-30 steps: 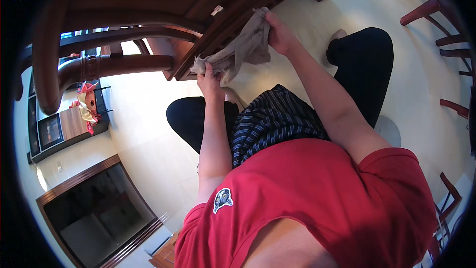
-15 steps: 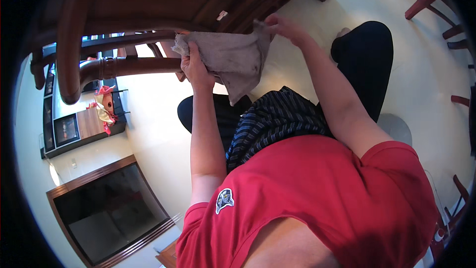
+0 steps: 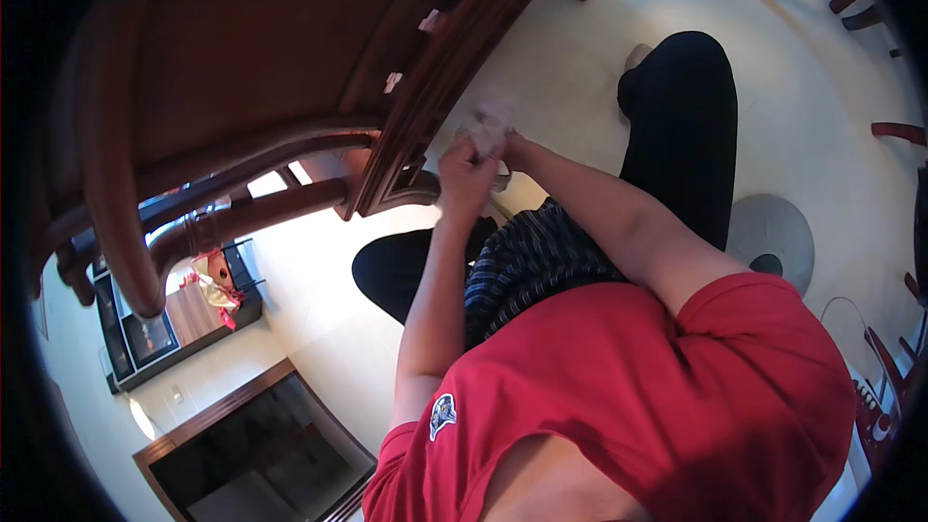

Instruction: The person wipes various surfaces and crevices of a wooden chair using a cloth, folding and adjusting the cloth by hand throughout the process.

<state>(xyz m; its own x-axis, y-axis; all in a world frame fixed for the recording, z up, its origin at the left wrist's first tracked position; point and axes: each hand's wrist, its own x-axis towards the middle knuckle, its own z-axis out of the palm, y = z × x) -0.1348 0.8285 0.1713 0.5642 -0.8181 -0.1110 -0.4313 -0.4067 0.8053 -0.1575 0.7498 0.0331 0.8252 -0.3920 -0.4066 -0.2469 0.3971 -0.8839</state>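
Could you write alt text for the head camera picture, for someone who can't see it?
Seen from above, a person in a red shirt brings both hands together, the left hand and right hand bunching a pale cloth beside the edge of a dark wooden chair. They sit on a pale floor, legs in dark trousers.

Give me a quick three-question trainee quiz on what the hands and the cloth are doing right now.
1. True or false: the cloth is bunched up between both hands.
2. Which piece of furniture is the cloth closest to? A) the dark wooden chair B) the round grey disc on the floor C) the dark cabinet at lower left
3. Fill in: the left hand and right hand are held ____ together.

Key: 1 true; 2 A; 3 close
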